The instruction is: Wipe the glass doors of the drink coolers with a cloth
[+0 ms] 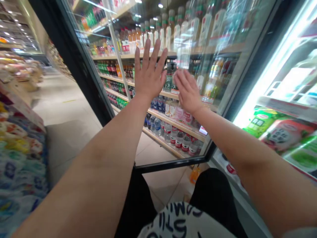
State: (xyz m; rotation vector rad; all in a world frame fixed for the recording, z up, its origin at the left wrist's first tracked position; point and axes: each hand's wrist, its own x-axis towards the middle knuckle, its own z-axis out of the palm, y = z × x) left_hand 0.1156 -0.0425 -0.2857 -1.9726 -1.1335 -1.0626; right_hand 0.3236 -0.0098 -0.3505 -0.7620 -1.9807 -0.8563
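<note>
Both my arms reach forward to a glass cooler door [198,39] that stands swung open. My left hand [149,74] is flat against the glass with its fingers spread upward, holding nothing. To its right my right hand [187,91] also lies on the glass, fingers stretched out and slightly blurred, empty as well. Through the glass I see shelves of bottled drinks [170,129]. The door's dark bottom frame [170,163] runs just above my knees.
The lit cooler interior [279,129] with green and red packaged drinks is at the right. A rack of colourful packaged goods [17,155] stands at the left. A tiled aisle floor [66,115] stretches away on the left. An orange bottle [195,174] lies low by the door's corner.
</note>
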